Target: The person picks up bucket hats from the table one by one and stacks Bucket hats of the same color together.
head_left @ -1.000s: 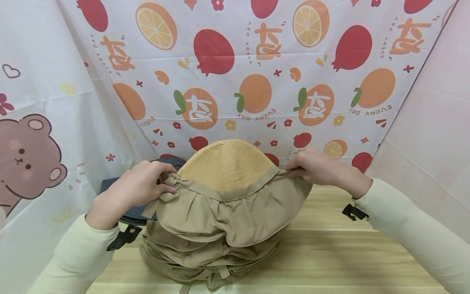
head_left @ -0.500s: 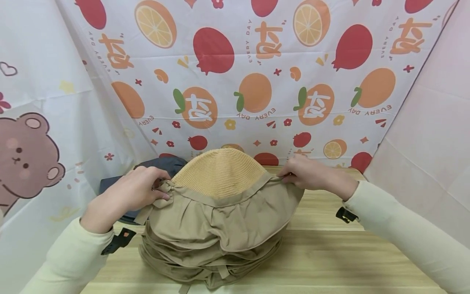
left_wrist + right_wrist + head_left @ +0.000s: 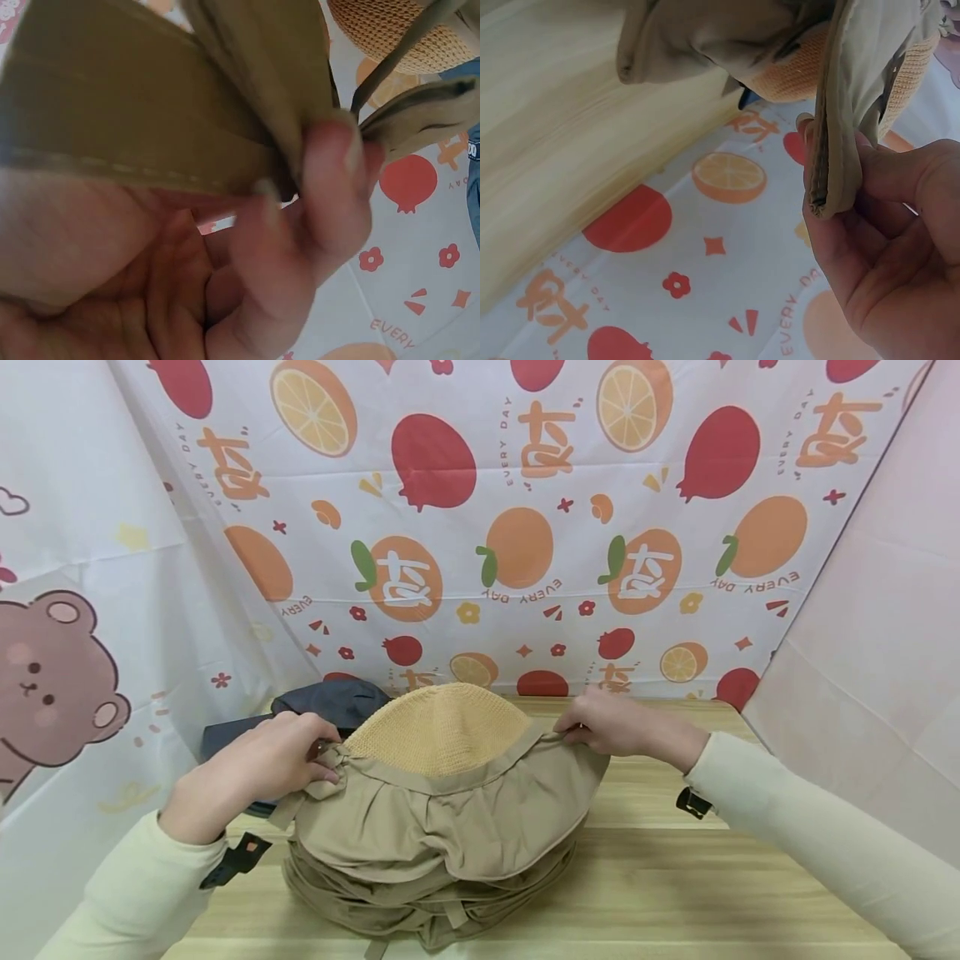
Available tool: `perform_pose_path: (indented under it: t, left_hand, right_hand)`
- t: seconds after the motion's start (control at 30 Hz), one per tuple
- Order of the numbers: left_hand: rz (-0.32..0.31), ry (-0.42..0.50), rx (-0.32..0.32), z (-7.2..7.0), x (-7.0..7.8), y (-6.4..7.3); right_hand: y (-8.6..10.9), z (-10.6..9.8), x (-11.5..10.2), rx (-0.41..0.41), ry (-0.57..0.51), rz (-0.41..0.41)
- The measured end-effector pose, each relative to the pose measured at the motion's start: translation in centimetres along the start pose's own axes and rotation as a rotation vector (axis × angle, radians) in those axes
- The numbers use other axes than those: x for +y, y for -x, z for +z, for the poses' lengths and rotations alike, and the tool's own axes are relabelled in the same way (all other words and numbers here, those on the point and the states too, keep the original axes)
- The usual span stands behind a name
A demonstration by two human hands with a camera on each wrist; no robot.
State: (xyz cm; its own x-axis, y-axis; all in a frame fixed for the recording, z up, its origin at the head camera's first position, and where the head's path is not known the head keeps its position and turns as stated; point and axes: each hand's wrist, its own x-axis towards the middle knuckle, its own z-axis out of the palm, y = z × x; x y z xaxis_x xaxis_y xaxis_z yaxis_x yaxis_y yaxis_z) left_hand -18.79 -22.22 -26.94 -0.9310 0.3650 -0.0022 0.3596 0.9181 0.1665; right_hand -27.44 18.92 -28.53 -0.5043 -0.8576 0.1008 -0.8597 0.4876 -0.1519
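Observation:
A sun hat with a straw-coloured knitted crown (image 3: 442, 731) and a gathered khaki brim (image 3: 495, 822) is held in both hands, crown away from me. My left hand (image 3: 281, 760) pinches the brim band at its left end, beside a small khaki bow; in the left wrist view, khaki cloth (image 3: 135, 97) covers part of the fingers. My right hand (image 3: 622, 722) pinches the right end of the band; the right wrist view shows thumb and fingers on the folded edge (image 3: 836, 150). The hat overlaps a stack of khaki hats (image 3: 360, 897) below it, hiding their tops.
Dark blue hats (image 3: 330, 700) lie behind my left hand. Everything rests on a light wood table (image 3: 675, 877). A fruit-print cloth (image 3: 495, 460) hangs behind, with a bear-print cloth (image 3: 60, 677) on the left and a pale cloth (image 3: 877, 610) on the right.
Both hands have lowered the hat and shifted it slightly left, closer over the stack. More of the dark blue hats and the table's back edge now show.

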Motion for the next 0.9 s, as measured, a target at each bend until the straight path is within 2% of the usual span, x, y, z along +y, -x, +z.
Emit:
perform_pose_path:
  t: [0.33,0.6,0.9]
  left_hand:
    - [0.009,-0.011,-0.028,0.7,-0.3,0.0]
    - [-0.033,-0.012,-0.062,1.2,-0.5,-0.1]
    - [-0.039,-0.002,-0.107,2.0,-0.9,-0.4]
  right_hand:
    - [-0.3,1.7,0.1,-0.04,-0.026,0.03]
    - [-0.4,2.7,0.4,-0.056,-0.038,0.051]
    - [-0.6,3.2,0.4,-0.063,-0.037,0.063]
